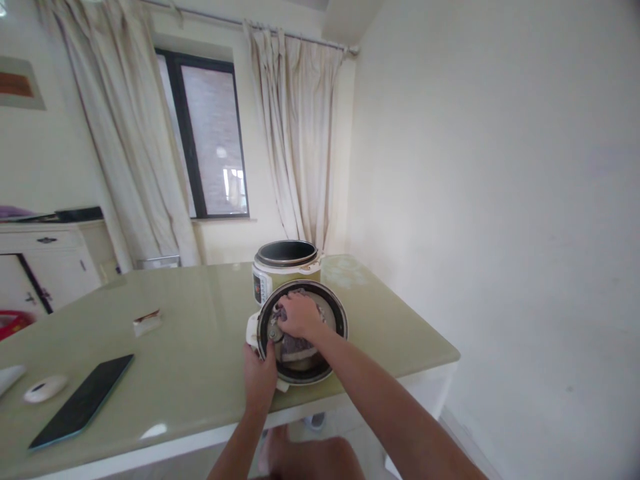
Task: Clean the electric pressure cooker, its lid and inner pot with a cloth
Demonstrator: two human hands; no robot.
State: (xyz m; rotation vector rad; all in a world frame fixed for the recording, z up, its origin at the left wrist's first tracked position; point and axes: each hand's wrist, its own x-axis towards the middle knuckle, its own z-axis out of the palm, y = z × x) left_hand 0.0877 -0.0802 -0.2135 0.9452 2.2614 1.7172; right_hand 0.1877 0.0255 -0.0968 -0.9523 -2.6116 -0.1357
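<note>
A round pressure cooker lid (341,313) is tilted up near the table's front edge, its metal inner side towards me. My left hand (260,373) grips the lid at its lower left rim, thumb over the edge. My right hand (300,315) is closed on a bunched purple-grey cloth (297,348) and presses it against the inside of the lid. Part of the cloth is hidden under the fingers. Right behind the lid stands the white and green electric pressure cooker (287,267), uncovered, with a dark inside and a control panel on its left.
On the left of the green-topped table (200,320) lie a dark tablet-like slab (83,400), a white oval object (46,389) and a small white packet (147,323). A wall (490,200) runs along the right side. Curtains (300,133) hang behind.
</note>
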